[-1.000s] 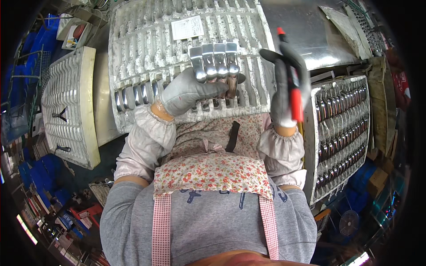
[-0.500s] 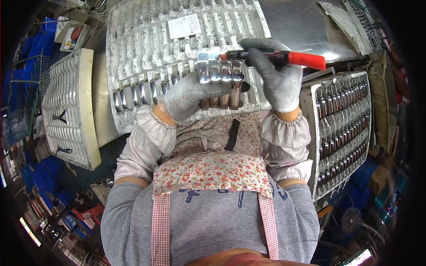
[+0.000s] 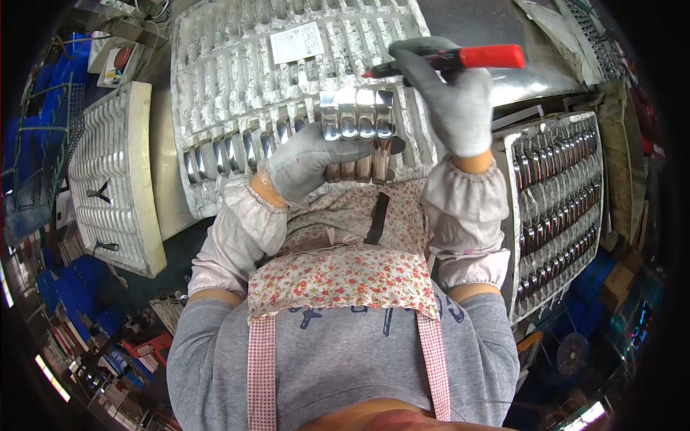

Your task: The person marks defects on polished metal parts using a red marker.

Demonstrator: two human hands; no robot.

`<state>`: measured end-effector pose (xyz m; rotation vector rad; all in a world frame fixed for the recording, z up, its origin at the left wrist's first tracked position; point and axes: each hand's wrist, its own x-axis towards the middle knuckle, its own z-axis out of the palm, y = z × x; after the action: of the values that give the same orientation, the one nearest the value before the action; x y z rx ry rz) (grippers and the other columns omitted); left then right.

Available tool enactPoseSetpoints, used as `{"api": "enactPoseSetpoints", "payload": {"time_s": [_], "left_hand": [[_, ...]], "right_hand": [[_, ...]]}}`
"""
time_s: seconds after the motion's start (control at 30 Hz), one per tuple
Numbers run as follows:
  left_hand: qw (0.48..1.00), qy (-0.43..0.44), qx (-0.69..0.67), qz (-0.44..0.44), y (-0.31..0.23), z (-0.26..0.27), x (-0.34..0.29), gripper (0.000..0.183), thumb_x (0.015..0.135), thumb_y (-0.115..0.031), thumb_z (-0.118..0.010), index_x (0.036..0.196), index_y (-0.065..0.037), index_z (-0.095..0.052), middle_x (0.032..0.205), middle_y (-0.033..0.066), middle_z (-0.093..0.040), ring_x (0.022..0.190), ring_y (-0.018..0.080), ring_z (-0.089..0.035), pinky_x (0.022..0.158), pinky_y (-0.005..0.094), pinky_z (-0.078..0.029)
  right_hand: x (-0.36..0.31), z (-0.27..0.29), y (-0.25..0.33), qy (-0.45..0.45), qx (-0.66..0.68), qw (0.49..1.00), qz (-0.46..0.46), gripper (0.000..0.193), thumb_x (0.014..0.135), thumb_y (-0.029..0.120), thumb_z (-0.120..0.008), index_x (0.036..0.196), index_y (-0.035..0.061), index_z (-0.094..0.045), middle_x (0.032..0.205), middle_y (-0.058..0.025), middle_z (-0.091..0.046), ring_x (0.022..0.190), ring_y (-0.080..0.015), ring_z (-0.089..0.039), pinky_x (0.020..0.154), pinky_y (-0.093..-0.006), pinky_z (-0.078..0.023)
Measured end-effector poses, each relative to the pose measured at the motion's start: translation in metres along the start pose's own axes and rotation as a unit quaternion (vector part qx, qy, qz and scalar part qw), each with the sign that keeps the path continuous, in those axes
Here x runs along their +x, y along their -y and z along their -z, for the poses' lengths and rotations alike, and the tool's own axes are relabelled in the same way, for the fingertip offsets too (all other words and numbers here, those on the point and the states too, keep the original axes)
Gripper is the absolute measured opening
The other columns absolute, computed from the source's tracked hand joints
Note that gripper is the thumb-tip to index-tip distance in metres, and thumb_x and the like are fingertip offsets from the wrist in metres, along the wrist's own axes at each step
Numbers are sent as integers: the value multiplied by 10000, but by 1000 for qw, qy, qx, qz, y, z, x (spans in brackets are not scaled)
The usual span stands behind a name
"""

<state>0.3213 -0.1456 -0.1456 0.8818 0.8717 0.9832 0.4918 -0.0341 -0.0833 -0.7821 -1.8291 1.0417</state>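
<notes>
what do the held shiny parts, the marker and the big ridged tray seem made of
Held shiny parts: probably metal, mirror-polished, showing bright reflections. Marker: likely plastic, smooth, with red and black colouring. Big ridged tray: perhaps moulded foam, its pale ridges rough and mottled; the look leaves this open.

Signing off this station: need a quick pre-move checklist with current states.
1. Left hand holding the parts: ok, four side by side.
2. Right hand holding the marker: ok.
3. Tip off the parts: ok, a gap shows.
4. A hand free: not ok, both occupied.
5. Marks on the parts legible: cannot tell, glare and too small.
6. Paper on the tray, clear of both hands: ok.
</notes>
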Motion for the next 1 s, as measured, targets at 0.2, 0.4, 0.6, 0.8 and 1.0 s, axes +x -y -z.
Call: {"api": "enactPoseSetpoints", "payload": {"time_s": [0.2,0.4,0.6,0.8,1.0], "left_hand": [[1000,-6,12,-1,-8,-12,0,517,787,-157,-654,1239,30,-484,1135,142,-599,1063,226,-571,933,342,-439],[996,8,-29,83,-11,-7,-3,497,791,-145,-641,1226,44,-492,1111,155,-614,999,228,-605,890,342,-463],[994,-25,-81,67,-13,-17,-1,456,788,-109,-650,1206,20,-521,1095,150,-625,965,214,-618,848,323,-478],[993,-79,83,-20,-5,-19,2,397,780,-78,-695,1156,-39,-572,1052,65,-632,861,121,-597,738,262,-492],[977,-50,175,-111,10,-10,2,400,790,-88,-700,1160,-28,-560,1106,76,-611,1005,171,-579,853,313,-480]], "right_hand": [[-5,8,-1,80,-120,987,66,140,826,150,-664,872,21,-695,741,-100,-695,625,-149,-668,610,-237,-521],[-12,24,8,44,-93,994,18,162,811,162,-695,902,29,-694,775,-100,-698,649,-140,-662,588,-240,-514],[-21,20,-9,-54,-9,998,-19,218,826,61,-656,1038,14,-640,863,-96,-691,754,-148,-663,672,-234,-524],[-45,14,-24,122,54,985,-110,626,694,112,-775,1251,71,-492,1120,-120,-638,1063,-204,-603,874,-312,-505],[-57,-1,-32,143,55,985,-81,709,582,109,-856,1203,52,-520,1093,-75,-611,994,-173,-578,865,-307,-461]]}}
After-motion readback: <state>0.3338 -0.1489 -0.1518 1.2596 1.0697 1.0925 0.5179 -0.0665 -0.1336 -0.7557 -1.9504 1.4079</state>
